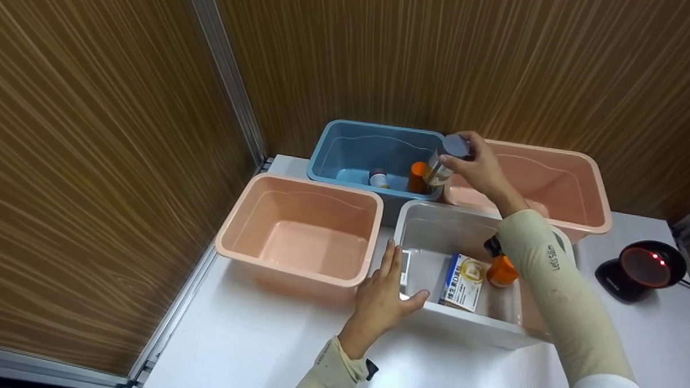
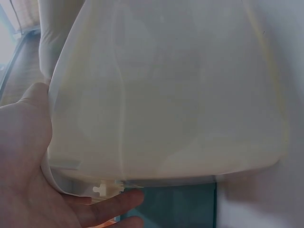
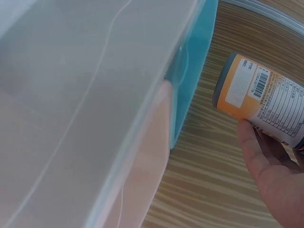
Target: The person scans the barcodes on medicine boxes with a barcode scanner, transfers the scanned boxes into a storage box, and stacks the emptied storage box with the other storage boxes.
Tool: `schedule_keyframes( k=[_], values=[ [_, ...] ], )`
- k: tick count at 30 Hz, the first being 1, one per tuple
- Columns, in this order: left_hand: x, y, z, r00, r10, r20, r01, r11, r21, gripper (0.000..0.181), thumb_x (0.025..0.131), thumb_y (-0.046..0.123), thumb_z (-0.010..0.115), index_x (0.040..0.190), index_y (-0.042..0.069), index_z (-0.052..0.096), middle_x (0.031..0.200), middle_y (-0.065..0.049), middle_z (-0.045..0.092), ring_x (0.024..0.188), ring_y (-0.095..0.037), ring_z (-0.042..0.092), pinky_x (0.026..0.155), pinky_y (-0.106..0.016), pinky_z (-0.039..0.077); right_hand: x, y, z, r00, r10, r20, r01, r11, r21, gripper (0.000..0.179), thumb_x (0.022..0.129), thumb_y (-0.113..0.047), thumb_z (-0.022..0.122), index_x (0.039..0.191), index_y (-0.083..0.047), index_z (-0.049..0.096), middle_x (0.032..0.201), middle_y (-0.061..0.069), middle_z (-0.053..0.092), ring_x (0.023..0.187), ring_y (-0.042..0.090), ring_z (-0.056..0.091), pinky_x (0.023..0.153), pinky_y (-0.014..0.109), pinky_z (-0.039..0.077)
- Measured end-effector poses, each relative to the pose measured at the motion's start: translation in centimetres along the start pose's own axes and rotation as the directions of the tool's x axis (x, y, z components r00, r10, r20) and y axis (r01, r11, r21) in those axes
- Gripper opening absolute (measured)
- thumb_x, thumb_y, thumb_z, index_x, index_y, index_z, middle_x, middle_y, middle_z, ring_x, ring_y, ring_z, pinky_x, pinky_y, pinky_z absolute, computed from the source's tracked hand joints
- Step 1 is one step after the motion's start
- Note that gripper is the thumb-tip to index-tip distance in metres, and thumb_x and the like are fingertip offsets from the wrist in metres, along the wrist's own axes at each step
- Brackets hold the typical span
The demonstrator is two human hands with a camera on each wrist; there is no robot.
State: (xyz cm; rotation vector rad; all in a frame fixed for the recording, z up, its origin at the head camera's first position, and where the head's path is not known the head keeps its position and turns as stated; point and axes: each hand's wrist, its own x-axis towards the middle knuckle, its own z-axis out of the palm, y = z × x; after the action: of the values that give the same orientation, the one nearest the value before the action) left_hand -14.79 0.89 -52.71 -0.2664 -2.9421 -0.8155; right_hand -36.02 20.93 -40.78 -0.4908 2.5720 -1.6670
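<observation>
My right hand [image 1: 483, 169] grips a supplement bottle [image 1: 439, 170] with a dark lid, tilted over the right end of the blue bin [image 1: 347, 142]. In the right wrist view this bottle [image 3: 270, 95] shows an orange and white label with a barcode and a printed table. Beneath it in the blue bin are an orange pill bottle [image 1: 417, 178] and a small white-labelled bottle [image 1: 378, 178]. My left hand [image 1: 378, 298] rests with straight fingers and spread thumb at the left front corner of the white bin [image 1: 478, 318]. In the left wrist view, the left hand [image 2: 33, 161] lies along its rim.
Inside the white bin are a vitamin box [image 1: 465, 281], an orange bottle [image 1: 502, 272] and a partly hidden white box [image 1: 405, 268]. Pink bins stand at left [image 1: 296, 278] and back right [image 1: 586, 191]. A black scanner [image 1: 644, 267] with red lights and a cable sits at right.
</observation>
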Motion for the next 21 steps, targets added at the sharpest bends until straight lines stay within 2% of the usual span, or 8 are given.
schedule_keyframes(
  k=[6,14,21],
  values=[
    [0.0,0.4,0.2,1.000,0.001,-0.005,-0.001,1.000,0.020,0.102,0.079,0.074,0.049,0.153,0.013,0.011,0.158,0.006,-0.006,0.106,-0.020,0.055,0.079,-0.038,0.046,0.8,0.8,1.2,1.000,-0.017,0.008,0.017,0.999,-0.027,0.064,0.084,-0.037,0.072,0.131,-0.008,0.041,0.118,0.012,0.051,0.106,0.024,0.053,0.089,0.041,0.044],
    [-0.1,0.9,0.2,1.000,-0.005,0.005,0.005,1.000,0.009,0.102,0.079,0.073,0.050,0.153,0.014,0.011,0.158,0.003,-0.002,0.101,-0.019,0.056,0.077,-0.037,0.046,0.8,1.9,2.2,0.999,0.023,0.031,-0.021,0.996,-0.085,0.067,0.083,-0.036,0.073,0.132,-0.006,0.039,0.119,0.014,0.051,0.105,0.026,0.053,0.089,0.044,0.045],
    [-0.2,1.0,0.1,1.000,-0.010,0.018,0.010,1.000,0.008,0.102,0.079,0.074,0.048,0.153,0.015,0.011,0.157,0.007,-0.007,0.106,-0.019,0.055,0.081,-0.038,0.045,0.6,2.2,3.0,0.995,0.088,0.042,-0.079,0.981,-0.179,0.072,0.081,-0.040,0.074,0.134,-0.008,0.039,0.119,0.013,0.052,0.104,0.027,0.053,0.087,0.044,0.047]
  ],
)
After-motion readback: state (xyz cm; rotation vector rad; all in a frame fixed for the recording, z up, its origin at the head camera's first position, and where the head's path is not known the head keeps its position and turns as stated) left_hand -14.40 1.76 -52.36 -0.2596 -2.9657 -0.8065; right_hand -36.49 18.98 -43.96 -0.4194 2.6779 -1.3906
